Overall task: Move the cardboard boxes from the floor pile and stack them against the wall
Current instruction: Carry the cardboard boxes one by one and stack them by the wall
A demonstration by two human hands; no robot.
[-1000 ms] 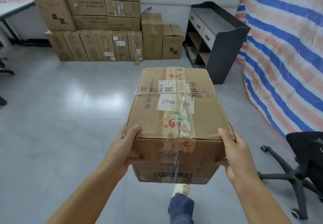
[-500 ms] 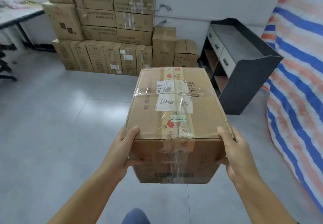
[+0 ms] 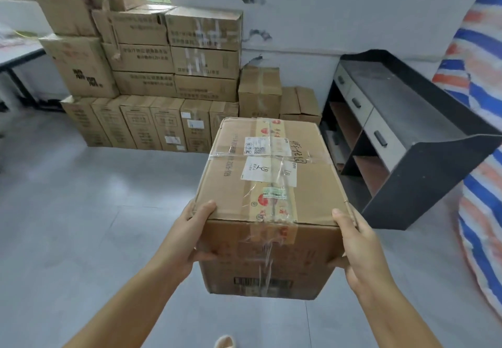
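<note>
Head view: I have the taped cardboard box [image 3: 271, 184] at centre, off the floor, left hand [image 3: 187, 236] and right hand [image 3: 358, 241] clamped on its near corners, thumbs on top to keep it level. The stack against the wall [image 3: 168, 76] waits at eleven o'clock, well apart.

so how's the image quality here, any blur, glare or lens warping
Head view: wide-angle warping bends the black shelf unit and striped tarp outward at the right edge; the stacked boxes are motion-smeared, their print unreadable; the carried box, held by the left hand and right hand, is sharper; soft light sheens on the grey floor and the box's clear tape.
</note>
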